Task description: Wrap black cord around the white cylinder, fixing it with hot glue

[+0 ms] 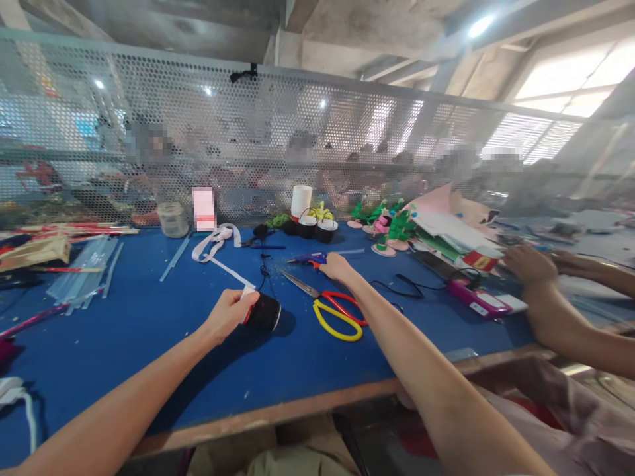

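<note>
My left hand [229,312] is closed round a small black pot [264,313] lying tilted on the blue table [149,317], and it pinches the end of a white ribbon [218,250] against it. My right hand [336,266] reaches forward and closes on the blue glue gun [307,259] lying on the table. Scissors with red and yellow handles [337,311] lie just to the near side of my right forearm.
Clear glue sticks [84,274] lie at the left. Small black pots [317,228], a white cup [301,200], a jar [172,219] and green and pink craft flowers [391,228] stand along the mesh screen. Another person's hands [530,264] work at the right, beside a phone [479,299].
</note>
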The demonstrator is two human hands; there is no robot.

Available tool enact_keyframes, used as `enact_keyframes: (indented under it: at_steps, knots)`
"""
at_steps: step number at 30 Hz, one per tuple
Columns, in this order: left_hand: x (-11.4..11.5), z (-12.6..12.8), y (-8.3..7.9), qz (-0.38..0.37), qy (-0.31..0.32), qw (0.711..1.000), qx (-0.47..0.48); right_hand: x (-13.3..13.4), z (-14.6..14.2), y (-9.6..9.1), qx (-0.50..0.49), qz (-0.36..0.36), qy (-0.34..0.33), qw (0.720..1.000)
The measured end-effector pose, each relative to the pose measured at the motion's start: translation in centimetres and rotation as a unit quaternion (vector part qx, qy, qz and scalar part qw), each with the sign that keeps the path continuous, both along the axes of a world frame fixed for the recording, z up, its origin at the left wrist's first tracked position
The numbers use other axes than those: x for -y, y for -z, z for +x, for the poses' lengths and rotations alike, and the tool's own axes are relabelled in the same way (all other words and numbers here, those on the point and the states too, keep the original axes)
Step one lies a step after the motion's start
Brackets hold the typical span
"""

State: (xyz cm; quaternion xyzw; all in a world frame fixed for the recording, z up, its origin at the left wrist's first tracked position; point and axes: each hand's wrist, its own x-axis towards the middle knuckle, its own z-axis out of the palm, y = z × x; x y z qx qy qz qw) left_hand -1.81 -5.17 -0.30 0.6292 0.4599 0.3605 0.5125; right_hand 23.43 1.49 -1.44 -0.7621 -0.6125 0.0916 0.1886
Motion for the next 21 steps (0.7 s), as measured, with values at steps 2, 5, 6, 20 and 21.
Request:
enact_keyframes:
  at_steps: [2,5,6,20,21]
  knots:
    - [0.1,0.0,-0.1,0.008,-0.008,1.0,-0.004,0.3,-0.3,-0.4,-0.057,0.023,0.015,0.998]
    - [0.0,-0.1,-0.1,0.017,-0.014,1.0,-0.014,1.3,-1.2,-1.7,-0.154,0.065,0.007,0.986]
    - [-0.1,-0.2,0.0,0.024,-0.016,0.999,-0.022,1.7,-1.6,-2.3,-0.186,0.073,-0.006,0.98]
    - [-1.1,-0.9,0.1,0.054,-0.044,0.994,-0.09,7.3,-5.6,-3.3,-0.395,0.036,-0.234,0.887]
    - [-1.2,-1.0,0.2,0.054,-0.046,0.993,-0.09,7.6,-5.7,-3.1,-0.395,0.032,-0.237,0.887]
